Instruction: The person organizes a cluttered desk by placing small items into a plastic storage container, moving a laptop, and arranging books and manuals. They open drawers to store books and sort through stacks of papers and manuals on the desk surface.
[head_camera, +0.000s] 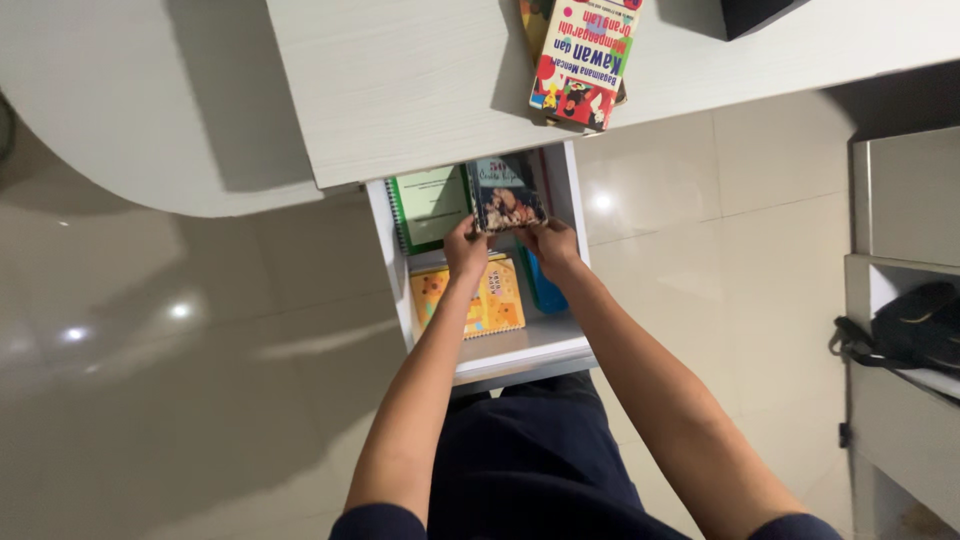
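Both my hands hold a dark-covered book (505, 194) over an open white drawer (520, 352) under a pale desk. My left hand (466, 250) grips the book's near left corner and my right hand (549, 243) grips its near right corner. Inside the drawer lie a green spiral notebook (428, 206) at the far left, a yellow-orange book (490, 300) at the near left, and a blue thing (545, 290) along the right side, partly hidden by my right wrist.
On the desk top (420, 90) lies a stack of colourful books (585, 55) beside a black object (755, 15). A white shelf unit (905, 400) at the right holds a black bag (915, 325). Glossy floor tiles (200, 380) lie all around.
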